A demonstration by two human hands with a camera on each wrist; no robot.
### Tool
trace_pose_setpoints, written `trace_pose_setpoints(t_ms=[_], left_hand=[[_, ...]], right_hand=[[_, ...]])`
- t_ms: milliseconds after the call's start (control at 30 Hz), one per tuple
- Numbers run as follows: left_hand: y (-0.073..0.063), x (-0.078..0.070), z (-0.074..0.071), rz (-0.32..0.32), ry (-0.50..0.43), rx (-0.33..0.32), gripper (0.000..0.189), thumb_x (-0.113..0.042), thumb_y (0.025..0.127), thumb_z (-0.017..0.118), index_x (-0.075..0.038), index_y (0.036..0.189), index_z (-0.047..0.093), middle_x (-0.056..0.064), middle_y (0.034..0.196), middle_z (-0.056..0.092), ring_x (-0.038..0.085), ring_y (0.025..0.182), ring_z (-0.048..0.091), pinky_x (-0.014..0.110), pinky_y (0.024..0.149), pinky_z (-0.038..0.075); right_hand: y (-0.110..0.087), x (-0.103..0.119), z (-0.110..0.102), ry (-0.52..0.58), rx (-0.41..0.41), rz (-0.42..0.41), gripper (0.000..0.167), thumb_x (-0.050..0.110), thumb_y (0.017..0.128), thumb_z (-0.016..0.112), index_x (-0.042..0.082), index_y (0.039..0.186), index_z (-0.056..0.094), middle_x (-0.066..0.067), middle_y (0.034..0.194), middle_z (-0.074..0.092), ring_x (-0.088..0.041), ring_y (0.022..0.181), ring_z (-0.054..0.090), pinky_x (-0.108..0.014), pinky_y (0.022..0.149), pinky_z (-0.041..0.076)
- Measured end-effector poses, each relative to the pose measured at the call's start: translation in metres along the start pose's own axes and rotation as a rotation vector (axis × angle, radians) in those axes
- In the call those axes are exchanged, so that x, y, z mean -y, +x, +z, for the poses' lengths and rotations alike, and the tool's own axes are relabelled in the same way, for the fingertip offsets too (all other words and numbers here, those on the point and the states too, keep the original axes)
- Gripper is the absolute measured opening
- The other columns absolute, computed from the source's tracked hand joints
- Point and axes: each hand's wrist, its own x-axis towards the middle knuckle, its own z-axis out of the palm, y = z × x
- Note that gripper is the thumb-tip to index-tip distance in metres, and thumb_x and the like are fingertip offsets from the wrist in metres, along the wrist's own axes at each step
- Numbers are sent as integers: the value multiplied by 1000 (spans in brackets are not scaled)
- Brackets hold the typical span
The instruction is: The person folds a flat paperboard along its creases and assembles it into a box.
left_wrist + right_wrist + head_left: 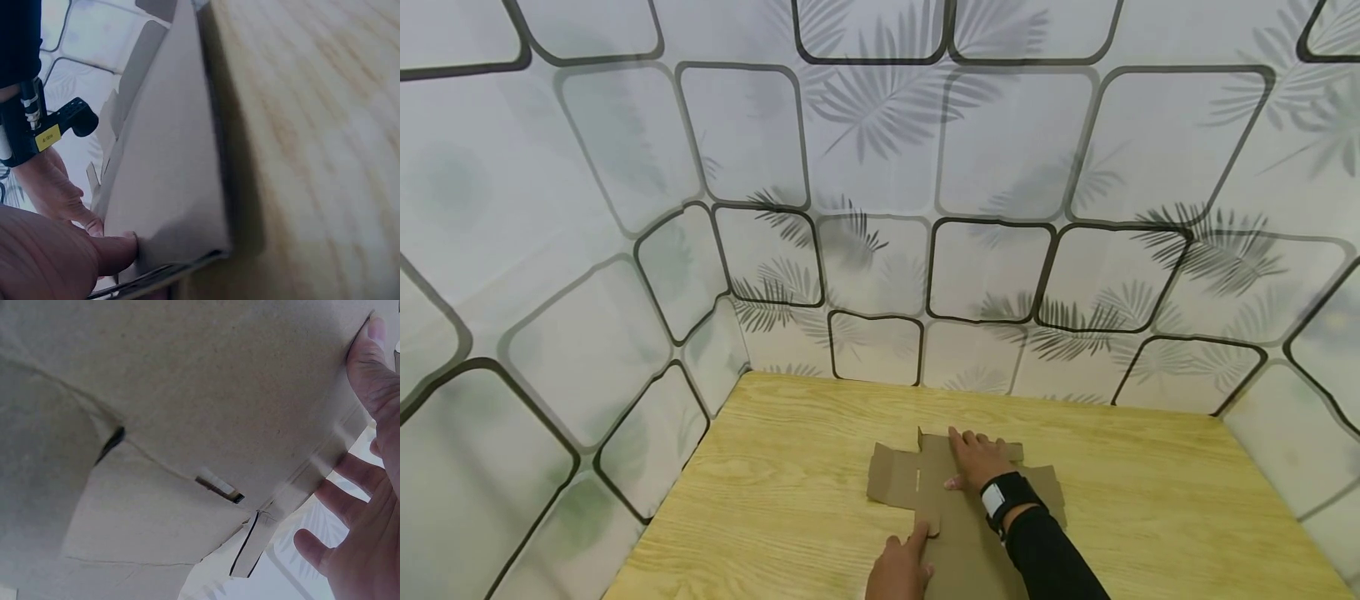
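A flattened brown cardboard box (966,542) with side flaps lies lengthwise on the table, creased and slotted near its far end. My left hand (898,571) grips its near-left edge. In the left wrist view, the left thumb (119,253) presses the cardboard panel (169,156) near a corner, the other fingers mostly hidden under it. My right hand (981,462) rests spread over the far part. Close up in the right wrist view, the right thumb (369,362) lies on the panel beside a slit, and the fingers (344,500) reach the narrow end flap.
The wooden table (797,467) extends around the cardboard on both sides. Behind and to the left hangs a pale patterned curtain-like wall (880,267). A left side flap (891,475) and a right side flap (1047,487) stick out from the box. A black wrist strap (1011,500) circles the right wrist.
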Motion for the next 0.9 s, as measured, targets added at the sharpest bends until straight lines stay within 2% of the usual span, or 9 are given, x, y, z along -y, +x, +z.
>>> trace_pose_setpoints(t_ms=[133, 233, 367, 467, 667, 900], left_hand=[[1, 1, -2, 33, -18, 32, 52, -14, 79, 84, -12, 127, 64, 17, 83, 56, 35, 69, 63, 52, 62, 53], [1, 0, -4, 6, -26, 52, 59, -14, 79, 84, -12, 134, 62, 17, 84, 56, 34, 69, 62, 50, 63, 53], [0, -2, -3, -54, -33, 41, 76, -16, 77, 87, -11, 144, 53, 16, 84, 56, 31, 66, 61, 46, 63, 54], [0, -2, -2, -74, -46, 22, 84, -15, 75, 88, -6, 147, 45, 18, 85, 58, 32, 67, 63, 47, 63, 54], [1, -1, -1, -96, -104, -9, 97, -11, 72, 90, 3, 149, 34, 25, 91, 64, 38, 71, 67, 50, 65, 55], [4, 2, -4, -96, -187, 32, 98, -8, 74, 88, 9, 150, 28, 31, 96, 63, 43, 77, 67, 55, 69, 55]], right_hand=[[0, 0, 0, -1, 0, -2, 91, 41, 73, 88, 2, 145, 47, -23, 131, 57, -46, 120, 56, -70, 95, 41], [1, 0, 0, 9, 4, 2, 89, 40, 73, 88, 1, 143, 48, -24, 131, 57, -46, 120, 55, -70, 96, 40], [1, 1, -2, 19, 22, 17, 88, 39, 73, 89, -2, 141, 50, -24, 131, 57, -46, 121, 55, -71, 96, 39], [1, 1, -3, 16, 32, 26, 88, 40, 73, 89, -3, 139, 51, -24, 132, 56, -46, 121, 54, -70, 96, 39], [2, 0, -1, -4, 27, 24, 87, 43, 73, 88, -2, 137, 52, -23, 132, 56, -46, 121, 54, -69, 95, 40], [3, -2, 8, -56, -41, 8, 84, 48, 69, 89, 2, 129, 54, -18, 124, 56, -43, 114, 55, -64, 90, 44]])
